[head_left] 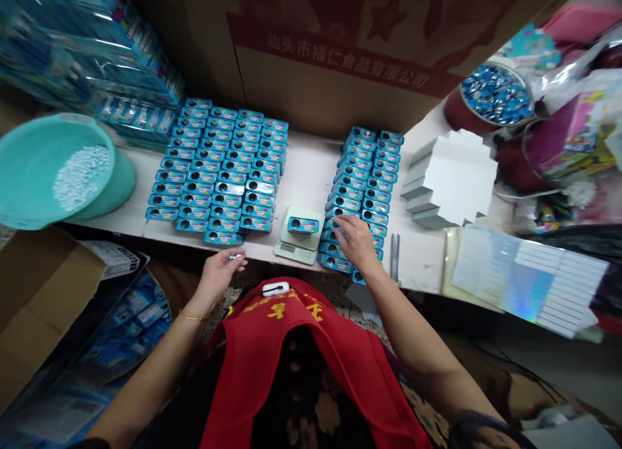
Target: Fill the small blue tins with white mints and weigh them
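Note:
One small blue tin [302,225] lies on a pale green scale [300,236] at the table's front edge. My right hand [356,240] rests with fingers spread on the right-hand stack of blue tins [362,190], just right of the scale. My left hand [221,269] hovers at the table edge left of the scale, fingers pinched on a few small white pellets. A large block of several rows of blue tins [221,170] lies in front of the left hand.
A teal basin [29,170] holding white pellets sits at the far left. Stacked white cards [449,180] and shiny holographic sheets [525,277] lie at the right. A red tub of blue lids [490,96] stands back right. A big cardboard box [335,47] forms the back wall.

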`<action>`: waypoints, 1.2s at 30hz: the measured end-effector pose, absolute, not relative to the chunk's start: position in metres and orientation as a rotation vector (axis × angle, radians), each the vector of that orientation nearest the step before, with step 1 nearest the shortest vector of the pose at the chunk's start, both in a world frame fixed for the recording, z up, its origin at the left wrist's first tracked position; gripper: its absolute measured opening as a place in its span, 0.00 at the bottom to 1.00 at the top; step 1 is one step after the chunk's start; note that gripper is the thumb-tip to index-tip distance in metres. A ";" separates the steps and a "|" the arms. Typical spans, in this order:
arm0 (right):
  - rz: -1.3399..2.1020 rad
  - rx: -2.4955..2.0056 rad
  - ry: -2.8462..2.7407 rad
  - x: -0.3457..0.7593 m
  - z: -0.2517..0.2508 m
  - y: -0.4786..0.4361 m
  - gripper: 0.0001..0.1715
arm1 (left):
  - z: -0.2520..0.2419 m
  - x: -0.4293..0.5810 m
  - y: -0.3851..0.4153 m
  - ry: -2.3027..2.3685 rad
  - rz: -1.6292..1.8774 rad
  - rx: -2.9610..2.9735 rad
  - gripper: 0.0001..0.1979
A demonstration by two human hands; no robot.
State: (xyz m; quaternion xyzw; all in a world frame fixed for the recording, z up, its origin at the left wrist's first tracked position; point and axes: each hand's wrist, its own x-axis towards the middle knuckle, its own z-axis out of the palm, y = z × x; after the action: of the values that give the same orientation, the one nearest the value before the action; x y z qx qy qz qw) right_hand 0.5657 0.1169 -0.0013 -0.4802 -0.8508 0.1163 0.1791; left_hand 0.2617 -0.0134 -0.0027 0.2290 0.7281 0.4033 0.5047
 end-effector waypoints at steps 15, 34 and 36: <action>0.442 -1.368 -2.344 0.573 -0.010 0.090 0.14 | 0.018 0.333 0.085 1.609 0.589 2.045 0.11; 0.316 -1.120 -2.297 0.566 0.015 0.098 0.14 | 0.028 0.101 0.075 2.622 0.652 1.234 0.21; 0.304 -1.133 -2.304 0.550 0.023 0.097 0.14 | 0.031 0.034 0.076 2.742 0.579 1.110 0.24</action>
State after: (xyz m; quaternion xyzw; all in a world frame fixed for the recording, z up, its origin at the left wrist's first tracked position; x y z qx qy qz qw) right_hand 0.5502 0.0971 0.0230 -0.4214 -0.8569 0.1132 0.2746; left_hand 0.0337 0.0763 0.0309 0.3674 0.9079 0.1917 0.0634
